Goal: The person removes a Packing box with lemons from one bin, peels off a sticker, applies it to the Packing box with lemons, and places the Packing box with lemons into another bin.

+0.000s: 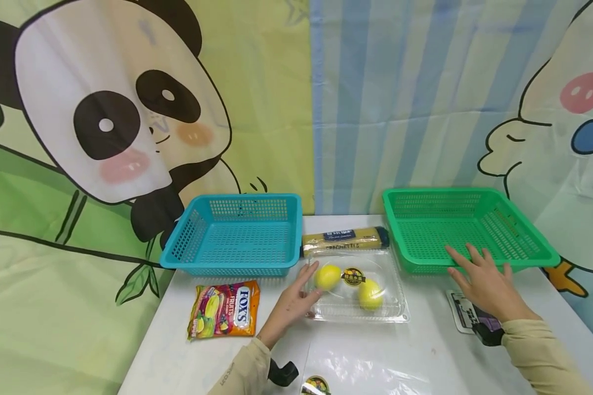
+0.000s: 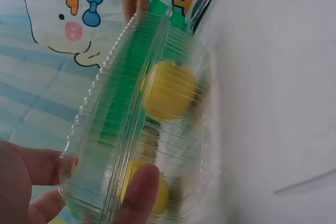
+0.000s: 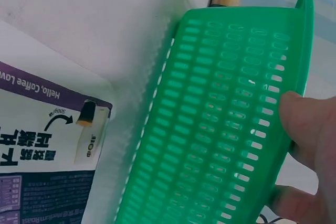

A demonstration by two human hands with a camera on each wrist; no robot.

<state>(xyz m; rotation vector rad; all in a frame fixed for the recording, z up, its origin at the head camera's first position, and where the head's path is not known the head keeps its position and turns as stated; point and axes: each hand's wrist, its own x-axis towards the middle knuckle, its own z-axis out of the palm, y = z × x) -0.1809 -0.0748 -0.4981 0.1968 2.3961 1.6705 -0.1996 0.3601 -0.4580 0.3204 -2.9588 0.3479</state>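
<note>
A clear plastic box (image 1: 353, 315) with two lemons (image 1: 370, 294) inside sits mid-table. My left hand (image 1: 294, 299) holds its left end; in the left wrist view the thumb (image 2: 140, 195) lies over the near wall and the fingers are behind the lid edge. On the right, my right hand (image 1: 489, 288) reaches over the near rim of a green basket (image 1: 529, 260), fingers spread over its inside. The right wrist view shows the thumb (image 3: 294, 111) touching the rim. Under the right wrist lies a coffee bag (image 3: 50, 145), partly hidden in the head view.
Behind the box lies a pack of spaghetti (image 1: 346, 240). A blue basket (image 1: 296, 230) stands at the back left, with a bag of Fox's fruit sweets (image 1: 224, 309) in front. Clear plastic with a round label (image 1: 316, 385) shows at the near edge. A printed curtain (image 1: 356, 109) hangs behind the table.
</note>
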